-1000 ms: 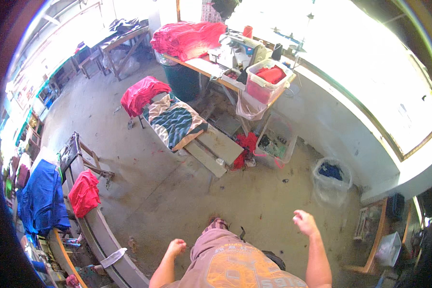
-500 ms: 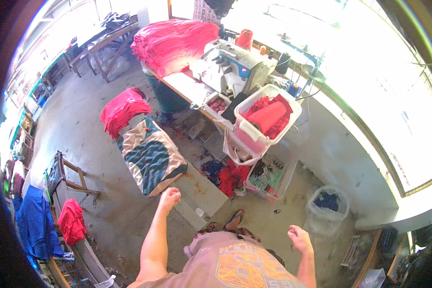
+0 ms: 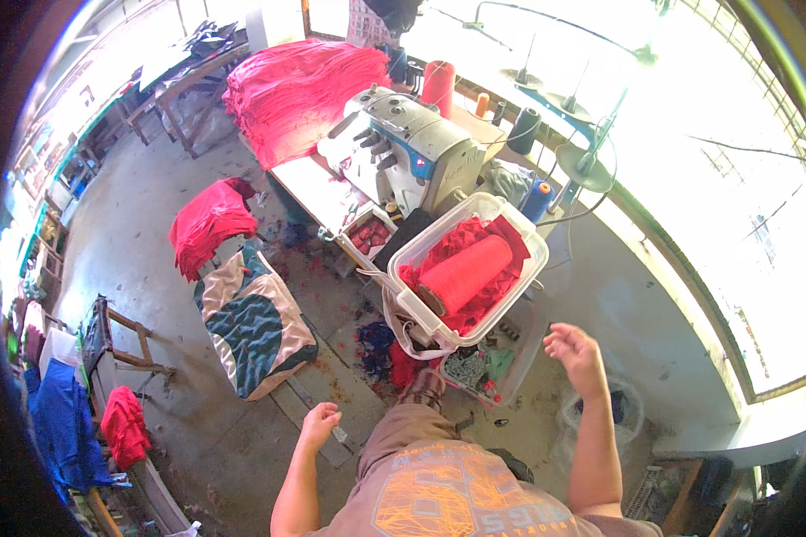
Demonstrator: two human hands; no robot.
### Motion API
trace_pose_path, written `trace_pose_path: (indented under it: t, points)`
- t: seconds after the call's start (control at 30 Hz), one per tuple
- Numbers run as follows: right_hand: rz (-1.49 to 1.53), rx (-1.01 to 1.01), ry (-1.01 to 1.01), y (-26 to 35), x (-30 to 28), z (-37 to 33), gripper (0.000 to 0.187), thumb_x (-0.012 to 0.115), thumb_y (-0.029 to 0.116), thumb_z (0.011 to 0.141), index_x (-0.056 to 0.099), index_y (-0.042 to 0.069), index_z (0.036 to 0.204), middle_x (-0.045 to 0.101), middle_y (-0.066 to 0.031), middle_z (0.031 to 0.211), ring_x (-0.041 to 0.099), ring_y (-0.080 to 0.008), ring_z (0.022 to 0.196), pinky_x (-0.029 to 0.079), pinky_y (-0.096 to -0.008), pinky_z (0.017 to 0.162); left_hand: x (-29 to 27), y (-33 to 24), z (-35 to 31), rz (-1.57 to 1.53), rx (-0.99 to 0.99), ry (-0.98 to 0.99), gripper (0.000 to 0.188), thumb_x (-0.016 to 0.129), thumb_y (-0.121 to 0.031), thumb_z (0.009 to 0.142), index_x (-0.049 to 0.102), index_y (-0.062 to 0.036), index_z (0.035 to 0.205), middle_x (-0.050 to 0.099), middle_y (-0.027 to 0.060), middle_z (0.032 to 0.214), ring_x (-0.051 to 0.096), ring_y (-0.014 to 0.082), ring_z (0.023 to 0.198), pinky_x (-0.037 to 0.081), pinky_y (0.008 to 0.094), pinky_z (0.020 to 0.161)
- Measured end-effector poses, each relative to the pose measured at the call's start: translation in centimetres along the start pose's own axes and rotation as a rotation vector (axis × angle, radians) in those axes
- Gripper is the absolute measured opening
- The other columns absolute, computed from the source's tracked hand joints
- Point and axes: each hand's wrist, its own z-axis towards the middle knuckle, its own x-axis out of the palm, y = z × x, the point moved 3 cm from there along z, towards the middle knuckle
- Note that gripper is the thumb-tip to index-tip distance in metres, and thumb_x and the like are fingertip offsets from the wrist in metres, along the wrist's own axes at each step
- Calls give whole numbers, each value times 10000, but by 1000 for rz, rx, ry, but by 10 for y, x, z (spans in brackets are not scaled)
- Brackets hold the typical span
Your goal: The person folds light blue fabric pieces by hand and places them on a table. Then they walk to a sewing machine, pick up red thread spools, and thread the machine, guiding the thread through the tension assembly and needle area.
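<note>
My left hand (image 3: 319,424) hangs loosely curled beside the bench, touching nothing, with no object visible in it. Nearest to it lies a padded cushion (image 3: 258,324) in dark green and beige fabric, on the low wooden bench (image 3: 331,380). My right hand (image 3: 578,358) is raised, its fingers half bent and holding nothing. Just left of it stands a white plastic bin (image 3: 535,259) with a large red thread cone (image 3: 466,275) and red fabric scraps inside. Behind the bin a white sewing machine (image 3: 412,134) sits on the table.
A tall stack of red fabric (image 3: 304,94) covers the table's far end. A smaller red pile (image 3: 213,224) lies beyond the cushion. Thread cones (image 3: 437,88) stand behind the machine. A clear tub (image 3: 510,362) of scraps and a bagged bin (image 3: 631,407) are on the floor.
I have moved forward, so the machine and the white bin appear nearer and larger. My right hand has risen toward the bin. The cushion has slipped left in view, away from my left hand.
</note>
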Motion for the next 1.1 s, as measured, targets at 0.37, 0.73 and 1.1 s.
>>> trace_pose_path:
  t: [0.37,0.73,1.1]
  points:
    - [-82,-49,-93,23,12,94,213,529,82,773,541,-31,954,596,-82,795,547,-121,725,442,-243,660,-34,-133,45,-114,310,-117,222,572,-95,749,520,-13,949,553,33,771,518,94,693,424,215,609]
    - [-763,-119,-247,41,69,185,287,561,155,730,536,17,980,568,-172,930,537,-290,887,397,-359,805,-36,-162,252,48,254,336,251,567,-77,740,518,19,967,567,59,850,534,133,750,433,242,656]
    - [-826,445,-233,15,71,207,378,548,248,742,516,-4,1023,571,-163,917,542,-262,875,411,-333,768,-90,-129,385,361,-148,661,182,576,-76,724,539,8,881,573,74,753,542,159,629,446,290,553]
